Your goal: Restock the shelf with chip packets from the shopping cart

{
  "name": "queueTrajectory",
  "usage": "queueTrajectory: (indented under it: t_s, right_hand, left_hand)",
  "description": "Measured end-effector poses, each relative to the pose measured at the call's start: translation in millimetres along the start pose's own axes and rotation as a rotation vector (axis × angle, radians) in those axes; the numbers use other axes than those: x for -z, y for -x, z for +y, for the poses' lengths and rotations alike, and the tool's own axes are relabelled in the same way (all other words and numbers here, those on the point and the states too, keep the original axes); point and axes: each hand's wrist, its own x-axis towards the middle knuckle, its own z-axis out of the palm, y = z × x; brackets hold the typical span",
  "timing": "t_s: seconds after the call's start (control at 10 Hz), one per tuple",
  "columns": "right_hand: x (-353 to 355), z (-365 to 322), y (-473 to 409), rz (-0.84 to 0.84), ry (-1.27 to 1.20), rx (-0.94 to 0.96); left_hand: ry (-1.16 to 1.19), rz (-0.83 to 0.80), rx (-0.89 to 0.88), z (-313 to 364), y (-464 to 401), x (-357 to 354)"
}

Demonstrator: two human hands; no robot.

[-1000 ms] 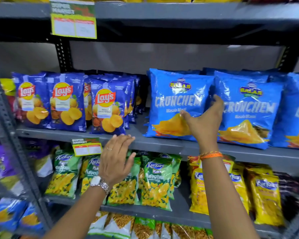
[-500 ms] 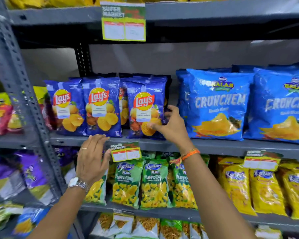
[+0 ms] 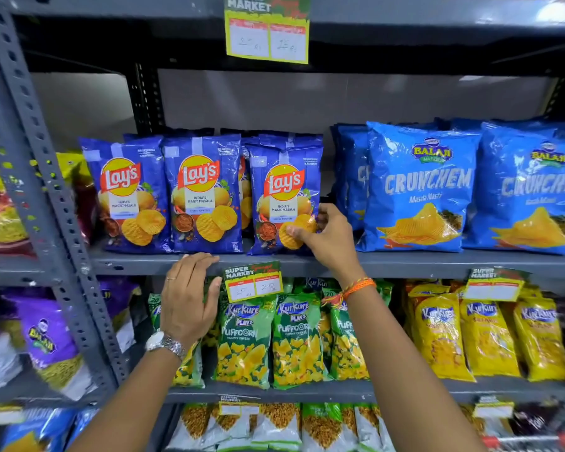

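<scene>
Three rows of dark blue Lay's packets stand upright on the grey middle shelf. My right hand pinches the lower right corner of the rightmost Lay's packet, thumb on its front and fingers behind its edge. My left hand rests with fingers apart on the shelf's front lip, below the middle Lay's packet, holding nothing. The leftmost Lay's packet stands beside the upright post. The shopping cart is hardly in view.
Big light blue Crunchem bags fill the shelf to the right of the Lay's. A price tag hangs on the shelf lip between my hands. Green Kurkure Puffcorn packets and yellow Kurkure packets stand below. A perforated grey post rises at left.
My right hand moved left from the Crunchem bags to the rightmost Lay's packet and took hold of its corner. My left hand stayed at the shelf lip. The view shifted left.
</scene>
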Motion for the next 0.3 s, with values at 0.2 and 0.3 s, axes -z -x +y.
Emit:
queueTrajectory:
  t_s: [0.2,0.3]
  right_hand:
    - [-2.5,-0.9,1.7,0.013,0.010,-0.016]
    - [8.1,-8.1,8.5,0.022,-0.037,-0.042]
  left_hand:
    - [0.057,0.011,0.024,5.0,-0.6,1.8]
    - [0.084,0.063,0.067,17.7,-1.7,5.4]
